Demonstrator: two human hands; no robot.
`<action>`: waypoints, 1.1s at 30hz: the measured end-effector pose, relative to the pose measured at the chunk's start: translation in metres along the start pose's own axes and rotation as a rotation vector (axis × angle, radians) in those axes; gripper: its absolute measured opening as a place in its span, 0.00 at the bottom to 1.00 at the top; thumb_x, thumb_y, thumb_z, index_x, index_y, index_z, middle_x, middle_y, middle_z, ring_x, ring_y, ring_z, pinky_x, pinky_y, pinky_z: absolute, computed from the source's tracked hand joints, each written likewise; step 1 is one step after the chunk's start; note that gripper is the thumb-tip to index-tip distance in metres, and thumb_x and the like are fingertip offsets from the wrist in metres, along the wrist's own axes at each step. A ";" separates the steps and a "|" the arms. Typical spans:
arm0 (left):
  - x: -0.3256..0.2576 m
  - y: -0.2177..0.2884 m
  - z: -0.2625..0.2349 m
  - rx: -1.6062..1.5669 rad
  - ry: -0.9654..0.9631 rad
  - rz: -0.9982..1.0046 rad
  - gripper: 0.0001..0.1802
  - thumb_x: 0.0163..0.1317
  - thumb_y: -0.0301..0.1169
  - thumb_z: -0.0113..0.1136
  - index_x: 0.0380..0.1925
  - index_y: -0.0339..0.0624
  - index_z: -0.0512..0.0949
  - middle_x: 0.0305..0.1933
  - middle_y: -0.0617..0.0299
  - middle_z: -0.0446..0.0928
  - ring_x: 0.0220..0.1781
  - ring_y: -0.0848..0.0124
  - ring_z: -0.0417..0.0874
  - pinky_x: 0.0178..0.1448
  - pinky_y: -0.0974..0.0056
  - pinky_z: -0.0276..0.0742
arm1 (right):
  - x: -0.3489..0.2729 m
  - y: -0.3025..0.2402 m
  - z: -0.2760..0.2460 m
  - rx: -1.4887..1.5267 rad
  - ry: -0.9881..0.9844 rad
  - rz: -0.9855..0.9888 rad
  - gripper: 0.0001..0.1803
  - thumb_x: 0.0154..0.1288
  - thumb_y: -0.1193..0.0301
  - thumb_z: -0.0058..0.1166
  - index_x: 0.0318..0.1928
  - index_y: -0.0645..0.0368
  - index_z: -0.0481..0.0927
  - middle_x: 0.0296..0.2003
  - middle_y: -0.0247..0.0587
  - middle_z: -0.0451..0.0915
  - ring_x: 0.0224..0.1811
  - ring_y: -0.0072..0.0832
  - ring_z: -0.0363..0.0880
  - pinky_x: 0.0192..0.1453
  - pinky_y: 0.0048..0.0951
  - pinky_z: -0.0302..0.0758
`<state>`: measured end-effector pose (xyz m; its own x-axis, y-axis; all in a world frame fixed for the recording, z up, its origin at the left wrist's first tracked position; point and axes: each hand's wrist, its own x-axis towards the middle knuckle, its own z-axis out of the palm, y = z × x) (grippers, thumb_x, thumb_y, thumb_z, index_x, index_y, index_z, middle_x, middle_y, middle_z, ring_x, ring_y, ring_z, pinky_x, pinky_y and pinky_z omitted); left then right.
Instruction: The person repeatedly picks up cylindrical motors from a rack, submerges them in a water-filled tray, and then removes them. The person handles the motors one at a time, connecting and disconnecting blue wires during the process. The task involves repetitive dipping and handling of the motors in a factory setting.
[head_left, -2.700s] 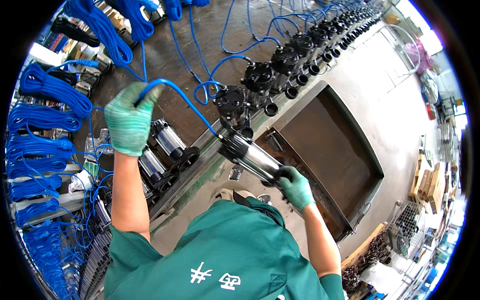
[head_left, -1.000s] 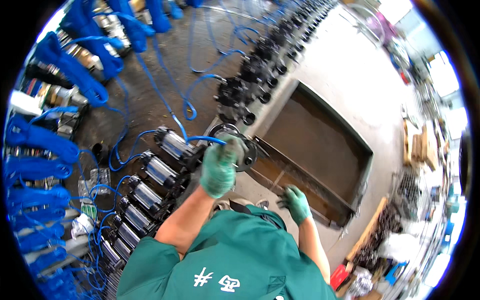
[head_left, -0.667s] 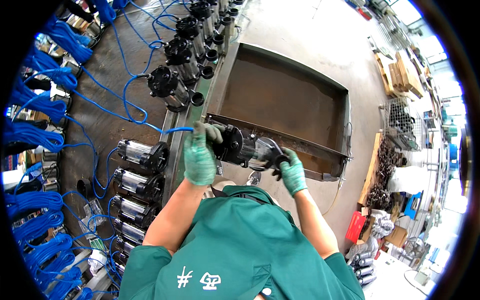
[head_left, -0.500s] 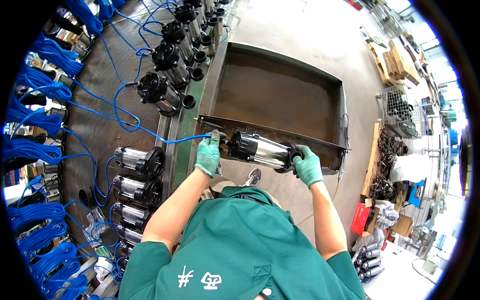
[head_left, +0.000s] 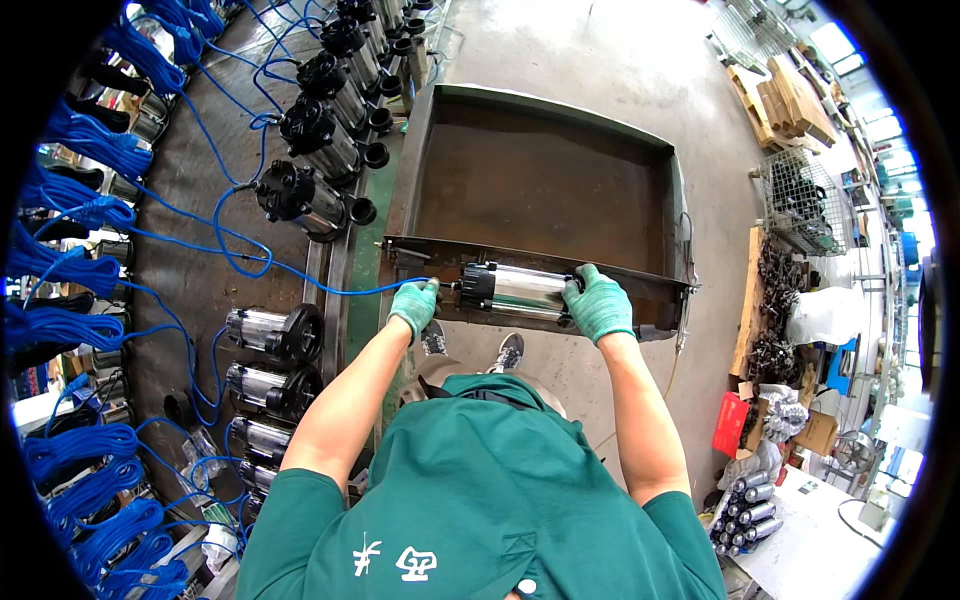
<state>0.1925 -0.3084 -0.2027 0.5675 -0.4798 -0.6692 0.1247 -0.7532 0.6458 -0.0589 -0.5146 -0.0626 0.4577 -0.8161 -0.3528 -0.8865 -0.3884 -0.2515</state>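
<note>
A submersible pump (head_left: 527,290) with a shiny steel body and a black ribbed end lies level in front of me, along the near edge of the tank (head_left: 545,180). My right hand (head_left: 602,304), in a green glove, is closed around its right end and hides most of that end. At the other end, my gloved left hand (head_left: 415,304) pinches the blue cable (head_left: 350,292) close to where it enters the pump. The cable runs left from there in a loop. Whether the pump rests on the tank's edge I cannot tell.
Several upright pumps (head_left: 305,200) stand along the bench to the left, beside the tank. Nearer, several more pumps (head_left: 270,332) lie on their sides. Coiled blue cables (head_left: 85,440) crowd the far left. A wire basket (head_left: 803,200) and a red box (head_left: 731,424) are at the right.
The pump has turned from a slant to level. My right hand has shifted left and up over its right end, while the left hand has moved slightly down along with the cable.
</note>
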 end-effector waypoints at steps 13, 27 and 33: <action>-0.051 0.020 0.043 0.087 0.152 0.479 0.34 0.61 0.41 0.80 0.59 0.30 0.75 0.54 0.46 0.83 0.55 0.57 0.84 0.63 0.56 0.79 | -0.032 0.221 0.101 0.655 0.448 0.429 0.20 0.71 0.56 0.66 0.49 0.59 0.81 0.42 0.52 0.89 0.43 0.46 0.89 0.50 0.45 0.83; -0.063 0.044 0.059 0.147 0.150 0.442 0.36 0.58 0.34 0.83 0.56 0.34 0.68 0.49 0.53 0.81 0.49 0.66 0.83 0.57 0.60 0.81 | 0.033 0.356 0.146 0.457 0.664 0.702 0.21 0.69 0.64 0.68 0.56 0.58 0.77 0.28 0.39 0.85 0.23 0.29 0.84 0.27 0.38 0.80; -0.074 0.058 0.052 0.265 0.154 0.370 0.39 0.57 0.42 0.84 0.57 0.32 0.69 0.50 0.47 0.83 0.50 0.60 0.83 0.60 0.57 0.80 | 0.033 0.315 0.128 1.124 0.636 0.595 0.14 0.75 0.64 0.64 0.55 0.55 0.80 0.24 0.32 0.78 0.19 0.23 0.76 0.22 0.29 0.74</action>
<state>0.1158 -0.3398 -0.1352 0.6513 -0.6798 -0.3371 -0.3086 -0.6431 0.7008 -0.3147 -0.6093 -0.2691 -0.3336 -0.9017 -0.2751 -0.2697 0.3709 -0.8887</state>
